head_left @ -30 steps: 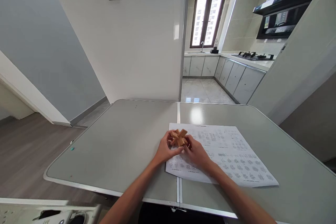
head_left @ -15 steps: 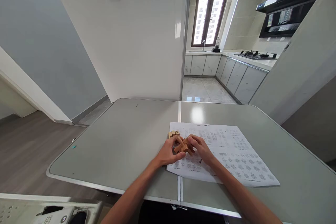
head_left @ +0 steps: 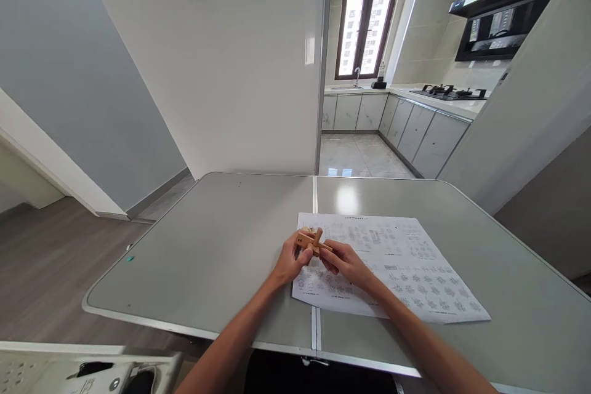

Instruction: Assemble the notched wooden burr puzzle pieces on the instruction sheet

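Observation:
Between my two hands, just above the left side of the printed sheet, is a wooden burr puzzle point(head_left: 316, 245) of crossed notched sticks, one end marked with a 2. My left hand point(head_left: 290, 258) closes on its left end, thumb in front. From the right, my right hand point(head_left: 344, 260) grips the other side with thumb and fingers. Part of the puzzle is hidden behind the fingers. More wooden pieces point(head_left: 309, 230) show partly behind it, at the sheet's upper left. The white instruction sheet point(head_left: 369, 234) carries rows of small line drawings.
A grey folding table point(head_left: 221, 246) with a metal edge and a centre seam lies in front of me. A small teal bit point(head_left: 130, 258) rests near its left edge. At the lower left stands a pale bin point(head_left: 41, 360) with items inside. Beyond is a kitchen with a stove point(head_left: 450, 93).
The wooden puzzle has been turned in my hands, so a stick now points up and the numbered end faces left. My hands have shifted slightly up and left.

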{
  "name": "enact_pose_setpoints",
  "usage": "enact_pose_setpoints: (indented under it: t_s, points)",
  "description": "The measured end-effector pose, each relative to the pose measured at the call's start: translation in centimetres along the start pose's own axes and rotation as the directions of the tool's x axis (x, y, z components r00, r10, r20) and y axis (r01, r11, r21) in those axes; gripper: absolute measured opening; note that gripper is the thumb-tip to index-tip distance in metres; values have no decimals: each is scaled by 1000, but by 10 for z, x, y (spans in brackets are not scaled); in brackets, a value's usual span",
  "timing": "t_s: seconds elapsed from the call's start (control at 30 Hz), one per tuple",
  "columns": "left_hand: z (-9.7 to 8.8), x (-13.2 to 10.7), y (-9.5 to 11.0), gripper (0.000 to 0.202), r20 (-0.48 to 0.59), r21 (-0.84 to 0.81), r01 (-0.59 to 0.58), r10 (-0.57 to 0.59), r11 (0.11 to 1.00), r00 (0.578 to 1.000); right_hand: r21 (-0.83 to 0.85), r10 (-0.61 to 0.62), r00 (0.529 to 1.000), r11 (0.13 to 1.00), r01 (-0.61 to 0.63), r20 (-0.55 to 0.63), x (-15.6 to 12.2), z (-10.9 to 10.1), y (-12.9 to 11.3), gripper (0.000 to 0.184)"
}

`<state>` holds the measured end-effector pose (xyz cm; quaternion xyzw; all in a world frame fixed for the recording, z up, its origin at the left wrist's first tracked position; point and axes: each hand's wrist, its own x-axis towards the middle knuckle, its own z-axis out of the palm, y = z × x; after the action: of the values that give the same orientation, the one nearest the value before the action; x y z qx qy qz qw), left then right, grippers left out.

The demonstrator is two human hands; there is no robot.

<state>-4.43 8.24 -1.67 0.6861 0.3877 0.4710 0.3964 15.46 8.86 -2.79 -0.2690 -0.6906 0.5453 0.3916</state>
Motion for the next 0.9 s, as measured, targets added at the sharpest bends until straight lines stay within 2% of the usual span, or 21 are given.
enact_pose_setpoints:
  t_s: [0.13,0.3,0.4,0.6,0.73,0.9]
  points:
    - [-1,0,5,70,-29,-11,-23,22,1000,999,-70,-6,1000,998,4,-23,0,3,1,42]
    - [0,-1,3,77,43,-53,17,-14,998,999,-85,-14,996,996,6,-91,0,5,5,42]
    - [1,-2,1,74,45,-10,13,-12,1000,999,-99,-27,995,995,17,-100,1,6,7,41]
    - [-2,-2,7,58,-1,143,-5,5,990,1000,-244,-60,985,970,20,-160,1,9,9,42]
    - [-1,-3,10,57,-36,206,-44,52,978,998,-215,-49,985,976,13,-163,2,9,13,44]
    - [0,-1,13,54,-81,203,-46,63,978,995,-101,-23,996,995,14,-87,2,8,12,44]
